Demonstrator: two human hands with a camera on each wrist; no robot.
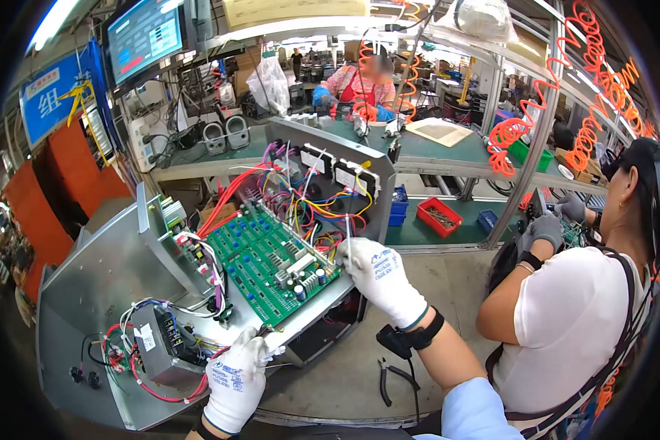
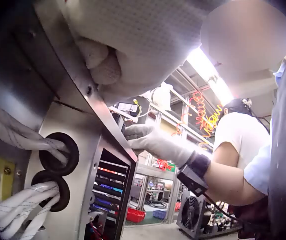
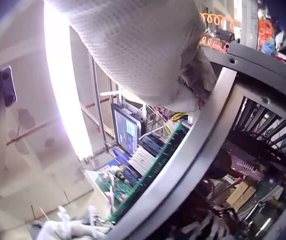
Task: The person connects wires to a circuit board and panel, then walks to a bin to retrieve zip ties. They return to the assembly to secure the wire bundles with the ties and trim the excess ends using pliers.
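An open metal equipment case [image 1: 95, 308] holds a green circuit board [image 1: 260, 260] with wiring around it. My gloved right hand [image 1: 381, 279] is at the board's right edge, fingertips bent in among the wires. From those fingertips a thin white strip [image 1: 348, 227], resembling a cable tie, stands up. My left hand [image 1: 236, 385], also gloved, holds thin wires [image 1: 253, 331] at the board's near corner, with a small white piece beside its fingers. In the left wrist view, curled fingers [image 2: 103, 62] show above the metal panel; what they hold is hidden there.
A grey transformer-like block [image 1: 158, 341] with red wires sits left of my left hand. Black-handled pliers [image 1: 396, 381] lie below my right wrist. Another person [image 1: 565, 323] works close on the right. Beyond the case are a red bin [image 1: 440, 216] and coiled orange hoses [image 1: 521, 125].
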